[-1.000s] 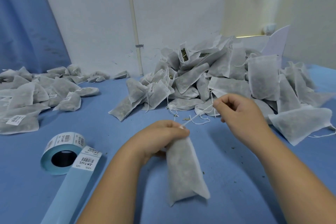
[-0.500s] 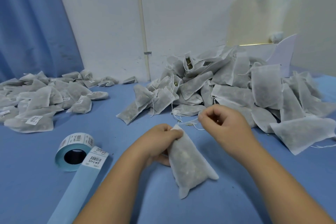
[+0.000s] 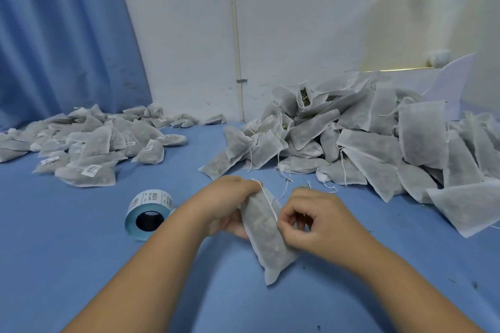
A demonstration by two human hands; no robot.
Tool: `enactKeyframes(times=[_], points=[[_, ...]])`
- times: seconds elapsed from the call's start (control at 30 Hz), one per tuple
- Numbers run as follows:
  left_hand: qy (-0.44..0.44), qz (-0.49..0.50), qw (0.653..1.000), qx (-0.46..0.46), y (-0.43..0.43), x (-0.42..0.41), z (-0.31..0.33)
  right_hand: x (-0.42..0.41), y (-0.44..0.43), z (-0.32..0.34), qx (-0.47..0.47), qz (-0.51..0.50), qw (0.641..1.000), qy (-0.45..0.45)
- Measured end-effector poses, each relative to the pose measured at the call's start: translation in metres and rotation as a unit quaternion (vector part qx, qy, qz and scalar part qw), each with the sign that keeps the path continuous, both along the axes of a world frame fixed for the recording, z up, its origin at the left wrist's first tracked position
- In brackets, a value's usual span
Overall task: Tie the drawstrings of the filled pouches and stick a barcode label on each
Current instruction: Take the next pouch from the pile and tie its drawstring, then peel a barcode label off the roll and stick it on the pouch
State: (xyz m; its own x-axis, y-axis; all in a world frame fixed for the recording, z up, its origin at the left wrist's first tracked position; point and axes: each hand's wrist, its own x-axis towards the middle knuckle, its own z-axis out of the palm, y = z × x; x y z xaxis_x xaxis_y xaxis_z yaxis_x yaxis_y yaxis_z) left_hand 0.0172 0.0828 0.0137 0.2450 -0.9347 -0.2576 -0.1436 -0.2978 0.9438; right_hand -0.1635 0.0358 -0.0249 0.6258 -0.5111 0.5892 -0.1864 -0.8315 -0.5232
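From the head camera, the left hand (image 3: 230, 203) is gripping the gathered neck of a filled pouch (image 3: 266, 238), which is slanting down toward the near side at the centre of the blue table (image 3: 81, 265). The right hand (image 3: 316, 222), touching the pouch's right edge, is pinching the white drawstring (image 3: 267, 199) with curled fingers. A label roll (image 3: 148, 213) is lying just left of the left wrist. Untied pouches (image 3: 365, 143) are heaping far right and labelled pouches (image 3: 89, 149) far left, with open cloth lying between the heaps and along the near edge

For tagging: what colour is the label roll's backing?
Light blue; label roll shows best in head view.
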Motion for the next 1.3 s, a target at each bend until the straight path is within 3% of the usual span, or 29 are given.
enactKeyframes(times=[0.13, 0.37, 0.5, 0.6, 0.73, 0.87, 1.07, 1.3], points=[[-0.024, 0.016, 0.999, -0.028, 0.009, 0.003, 0.005, 0.006, 0.009, -0.001, 0.03, 0.031, 0.999, -0.015], [-0.061, 0.042, 0.993, -0.087, 0.024, 0.01, 0.012, 0.026, 0.018, -0.005, 0.25, 0.007, 0.967, -0.056], [-0.067, 0.043, 0.991, -0.109, 0.036, 0.022, 0.017, 0.042, 0.019, 0.0, 0.315, -0.006, 0.946, -0.073], [-0.035, 0.066, 0.989, -0.124, 0.045, 0.036, 0.021, 0.056, 0.02, 0.008, 0.342, 0.012, 0.939, -0.039], [0.073, 0.094, 0.979, -0.165, 0.057, 0.062, 0.027, 0.084, 0.028, 0.022, 0.411, 0.069, 0.909, 0.009], [0.175, 0.084, 0.95, -0.246, 0.07, 0.084, 0.026, 0.122, 0.041, 0.032, 0.406, 0.076, 0.909, -0.058], [0.079, 0.044, 0.983, -0.162, 0.087, 0.104, -0.001, 0.165, 0.052, 0.025, 0.403, 0.04, 0.904, -0.137], [0.075, 0.018, 0.982, -0.17, 0.105, 0.124, -0.034, 0.169, 0.058, 0.001, 0.419, 0.044, 0.9, -0.111]])
